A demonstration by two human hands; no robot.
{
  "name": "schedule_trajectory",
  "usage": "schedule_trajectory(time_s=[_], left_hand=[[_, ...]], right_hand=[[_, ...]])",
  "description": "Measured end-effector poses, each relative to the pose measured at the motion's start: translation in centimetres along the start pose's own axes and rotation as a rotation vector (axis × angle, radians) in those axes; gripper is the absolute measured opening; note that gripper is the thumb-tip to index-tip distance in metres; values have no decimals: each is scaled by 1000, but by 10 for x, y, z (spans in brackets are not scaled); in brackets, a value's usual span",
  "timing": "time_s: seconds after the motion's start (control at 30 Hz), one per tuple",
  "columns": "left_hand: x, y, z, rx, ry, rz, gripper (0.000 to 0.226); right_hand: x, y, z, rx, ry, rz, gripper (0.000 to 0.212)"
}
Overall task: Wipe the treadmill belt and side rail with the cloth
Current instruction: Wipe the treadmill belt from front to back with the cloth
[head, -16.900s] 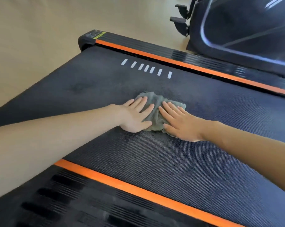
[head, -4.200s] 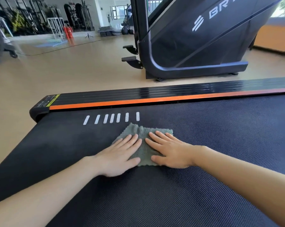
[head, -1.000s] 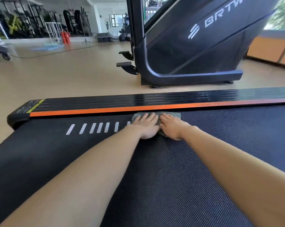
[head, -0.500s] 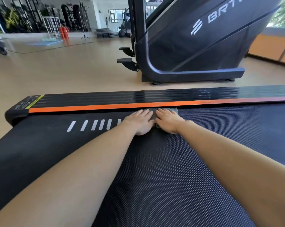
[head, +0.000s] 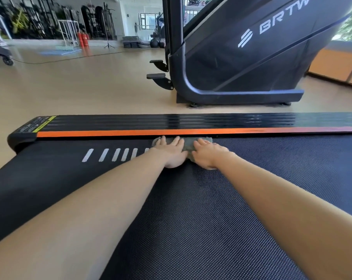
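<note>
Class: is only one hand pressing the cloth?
No, the left hand and right hand both press the cloth on the belt.

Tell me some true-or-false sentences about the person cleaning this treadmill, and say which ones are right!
1. The left hand and right hand both press flat on the grey cloth. True.
2. The cloth lies on the floor. False: it lies on the belt, at its far edge beside the side rail.
3. The side rail has a blue stripe. False: the stripe is orange.
4. White dashes are marked on the belt, left of the hands. True.
</note>
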State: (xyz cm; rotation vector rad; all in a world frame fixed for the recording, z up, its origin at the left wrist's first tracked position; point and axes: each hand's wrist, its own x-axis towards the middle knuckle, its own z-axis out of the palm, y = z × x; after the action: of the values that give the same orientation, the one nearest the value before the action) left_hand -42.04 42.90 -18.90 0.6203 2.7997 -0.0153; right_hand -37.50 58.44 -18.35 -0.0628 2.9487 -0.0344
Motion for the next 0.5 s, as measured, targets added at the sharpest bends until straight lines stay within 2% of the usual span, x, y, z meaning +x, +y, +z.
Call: schedule_trajectory(time_s=[0.13, 0.23, 0.33, 0.5], left_hand=[[-10, 26, 4, 37, 40, 50, 70], [-20, 20, 9, 28, 45, 60, 72], [-28, 0, 9, 11, 35, 39, 73], [-39, -56, 9, -1, 26, -47, 72]], right_hand=[[-11, 27, 8, 21, 35, 23, 52], [-9, 22, 9, 68, 24, 12, 52], [-10, -1, 5, 21, 40, -69, 59], [8, -78, -7, 9, 7, -216, 56]])
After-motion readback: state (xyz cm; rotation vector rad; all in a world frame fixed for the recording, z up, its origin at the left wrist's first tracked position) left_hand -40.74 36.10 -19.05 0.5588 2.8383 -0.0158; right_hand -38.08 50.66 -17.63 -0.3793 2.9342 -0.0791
